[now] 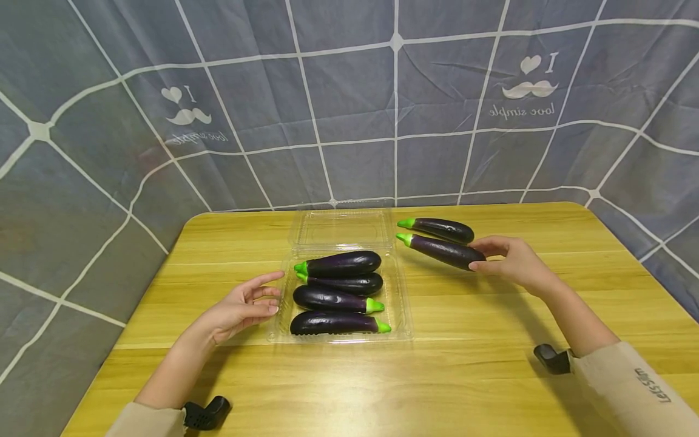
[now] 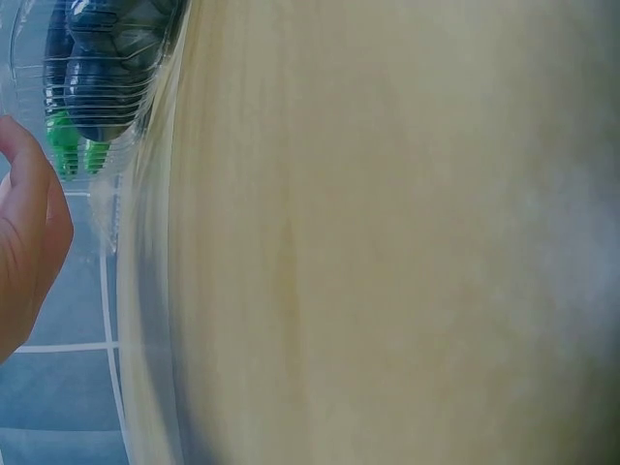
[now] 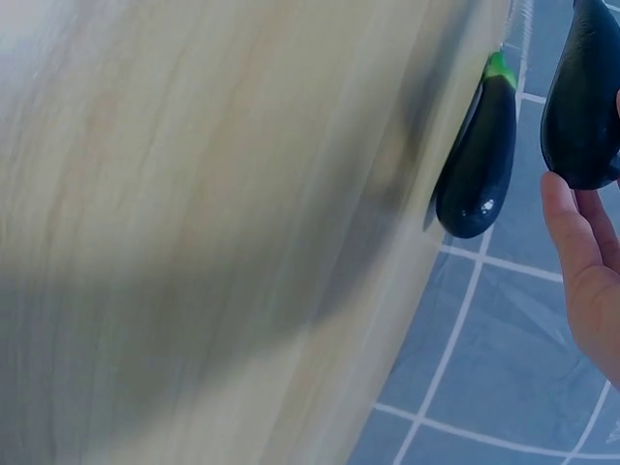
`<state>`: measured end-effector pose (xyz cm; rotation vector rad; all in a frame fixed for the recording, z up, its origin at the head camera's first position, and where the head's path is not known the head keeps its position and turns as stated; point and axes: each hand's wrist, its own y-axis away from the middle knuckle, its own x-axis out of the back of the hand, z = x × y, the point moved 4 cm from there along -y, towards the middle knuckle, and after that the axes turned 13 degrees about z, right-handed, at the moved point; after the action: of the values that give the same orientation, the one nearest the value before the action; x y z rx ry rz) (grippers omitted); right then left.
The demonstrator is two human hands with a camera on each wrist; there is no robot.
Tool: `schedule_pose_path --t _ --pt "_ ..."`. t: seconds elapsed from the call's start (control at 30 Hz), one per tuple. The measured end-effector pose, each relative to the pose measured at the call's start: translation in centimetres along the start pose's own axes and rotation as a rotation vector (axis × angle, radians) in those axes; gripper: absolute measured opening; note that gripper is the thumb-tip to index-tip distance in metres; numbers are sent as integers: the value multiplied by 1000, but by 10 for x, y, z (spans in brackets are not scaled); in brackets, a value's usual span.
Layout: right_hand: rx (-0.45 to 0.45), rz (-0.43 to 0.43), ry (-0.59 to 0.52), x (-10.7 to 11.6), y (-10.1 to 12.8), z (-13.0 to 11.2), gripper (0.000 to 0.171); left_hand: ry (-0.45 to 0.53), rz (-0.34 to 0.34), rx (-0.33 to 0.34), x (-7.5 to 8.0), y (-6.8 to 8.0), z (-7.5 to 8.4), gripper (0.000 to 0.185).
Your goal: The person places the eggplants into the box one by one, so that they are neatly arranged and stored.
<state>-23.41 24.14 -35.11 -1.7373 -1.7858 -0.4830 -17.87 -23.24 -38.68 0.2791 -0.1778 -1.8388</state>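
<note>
Head view | right hand (image 1: 516,262) grips glossy dark-purple eggplant (image 1: 442,250) | green cap

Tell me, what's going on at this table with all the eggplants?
A person sits at a wooden table. Their right hand grips one eggplant by its dark end, lifted beside another eggplant lying on the table. Their left hand, fingers relaxed, rests against the left edge of an open clear plastic clamshell box, which already holds four eggplants side by side.
</note>
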Motion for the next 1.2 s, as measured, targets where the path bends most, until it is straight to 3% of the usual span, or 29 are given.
schedule_pose_path --t 0.6,1.2 --pt "14 -46 -54 -9 1 -29 50 -9 11 9 0 0 0 73" --pt "68 -101 -106 -34 -1 -59 46 -5 17 13 0 0 1 73"
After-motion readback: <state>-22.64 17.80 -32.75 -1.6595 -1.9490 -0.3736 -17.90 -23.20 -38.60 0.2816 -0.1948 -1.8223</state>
